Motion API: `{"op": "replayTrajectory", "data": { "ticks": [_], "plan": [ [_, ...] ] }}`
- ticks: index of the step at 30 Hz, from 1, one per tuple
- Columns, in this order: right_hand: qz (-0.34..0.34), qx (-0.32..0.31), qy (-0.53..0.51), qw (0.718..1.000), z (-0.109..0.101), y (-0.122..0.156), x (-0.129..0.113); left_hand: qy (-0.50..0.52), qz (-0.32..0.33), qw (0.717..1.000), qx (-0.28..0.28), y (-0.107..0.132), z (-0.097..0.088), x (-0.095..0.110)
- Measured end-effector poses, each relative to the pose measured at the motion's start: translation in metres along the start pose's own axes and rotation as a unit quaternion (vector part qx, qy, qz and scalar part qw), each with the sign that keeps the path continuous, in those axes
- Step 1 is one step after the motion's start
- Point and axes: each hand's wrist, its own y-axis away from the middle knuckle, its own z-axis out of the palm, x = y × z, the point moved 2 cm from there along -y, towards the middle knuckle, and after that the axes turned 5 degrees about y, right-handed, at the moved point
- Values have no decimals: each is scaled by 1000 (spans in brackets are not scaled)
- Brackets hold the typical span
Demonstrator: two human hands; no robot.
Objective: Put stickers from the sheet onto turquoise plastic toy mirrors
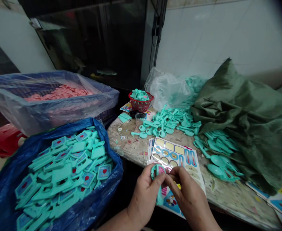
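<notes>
My left hand (144, 192) is closed round a teal plastic toy piece (159, 192), which has a rounded head, a hole and a handle pointing down. A pink fan-patterned sticker (161, 170) shows on its head. My right hand (187, 189) meets it from the right, thumb and forefinger pinched together at the sticker's edge; what lies between those fingertips is hidden. Just beneath both hands, printed sticker sheets (191, 160) lie at the table's front edge, with round, rectangular and thermometer-shaped labels.
The stained table (128, 146) bears a heap of teal pieces (169, 118), a red basket (141, 104), a clear cup (140, 118) and a dark green cloth sack (246, 99). At left stand a blue bag (115, 160) of teal pieces and a plastic-lined crate (102, 93) of pink ones.
</notes>
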Motion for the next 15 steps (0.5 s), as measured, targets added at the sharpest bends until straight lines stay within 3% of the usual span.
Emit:
{"op": "replayTrajectory", "data": {
  "ticks": [4,10,12,15],
  "plan": [
    [28,1,111,993,-3,0,14,-75,0,997,3,1,-7,0],
    [53,-11,-17,998,6,6,10,-112,-60,988,-90,2,-15,5],
    [53,-13,-83,995,5,5,8,-169,-43,983,-53,1,-26,15],
    [64,-13,-127,990,-6,0,18,-238,54,962,121,1,-62,48]
  ]
}}
